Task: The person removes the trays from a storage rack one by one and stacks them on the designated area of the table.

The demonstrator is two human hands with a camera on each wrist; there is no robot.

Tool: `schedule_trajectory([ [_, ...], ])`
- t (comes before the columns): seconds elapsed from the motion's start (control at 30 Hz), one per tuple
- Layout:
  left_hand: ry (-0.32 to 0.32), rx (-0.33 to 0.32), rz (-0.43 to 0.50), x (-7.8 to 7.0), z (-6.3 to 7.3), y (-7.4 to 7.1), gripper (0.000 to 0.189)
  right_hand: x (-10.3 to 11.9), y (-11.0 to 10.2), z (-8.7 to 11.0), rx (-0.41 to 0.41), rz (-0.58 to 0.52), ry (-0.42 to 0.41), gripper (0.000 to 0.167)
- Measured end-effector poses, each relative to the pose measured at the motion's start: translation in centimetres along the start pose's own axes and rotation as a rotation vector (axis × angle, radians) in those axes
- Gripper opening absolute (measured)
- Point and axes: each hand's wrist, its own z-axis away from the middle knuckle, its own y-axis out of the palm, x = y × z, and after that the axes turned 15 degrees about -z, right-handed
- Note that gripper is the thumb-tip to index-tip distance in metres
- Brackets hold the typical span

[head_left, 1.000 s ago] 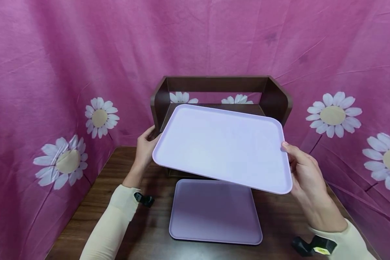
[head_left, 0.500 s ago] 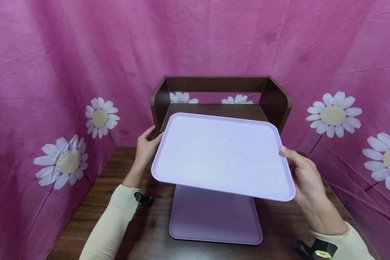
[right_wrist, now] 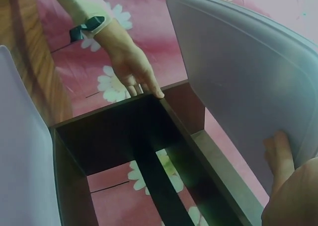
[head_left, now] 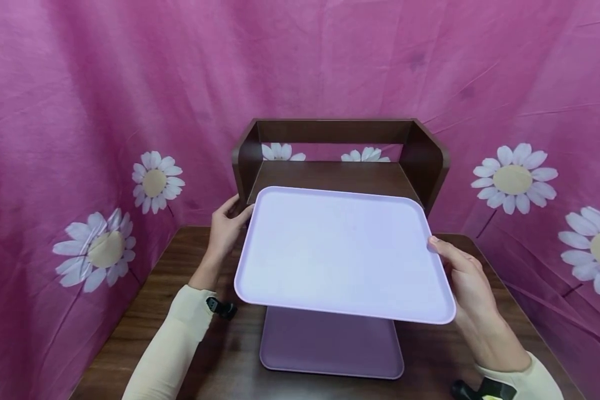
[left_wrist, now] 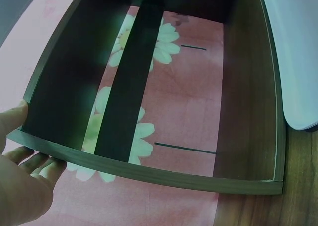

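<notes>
My right hand [head_left: 472,289] pinches the right rim of a pale lilac tray [head_left: 345,255], thumb on top and fingers underneath. The tray hangs in the air, slightly tilted, in front of a dark brown wooden shelf [head_left: 325,175]. At the shelf's left side, my left hand [head_left: 224,230] grips the side panel; in the left wrist view, thumb and fingers lie on either side of the panel's corner [left_wrist: 22,135]. A second purple tray [head_left: 330,344] lies flat on the table, its far part hidden by the held tray. The tray's underside [right_wrist: 238,72] shows in the right wrist view.
The wooden table [head_left: 145,311] extends to both sides of the trays. A pink curtain [head_left: 300,61] printed with white daisies hangs close behind and beside the table. The shelf has raised side panels and a back rail [head_left: 335,131].
The held tray has come down and nearer to me, levelling a little. More of the shelf's board shows, and more of the lower tray is covered. My left hand has stayed on the shelf.
</notes>
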Motion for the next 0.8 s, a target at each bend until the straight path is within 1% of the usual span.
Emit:
schedule_trajectory([
  [0.27,-0.011,0.001,0.01,0.1,0.0,0.0,0.051,-1.0,-0.7,0.3,-0.024,0.005,0.022,0.037],
  [0.57,-0.005,0.004,-0.053,0.0,0.1,-0.1,0.055,-2.1,-2.0,0.8,-0.009,0.006,0.024,0.038],
  [0.8,-0.015,-0.004,-0.052,-0.1,0.2,-0.1,0.055,-3.2,-2.8,0.9,-0.015,0.008,0.048,0.038],
])
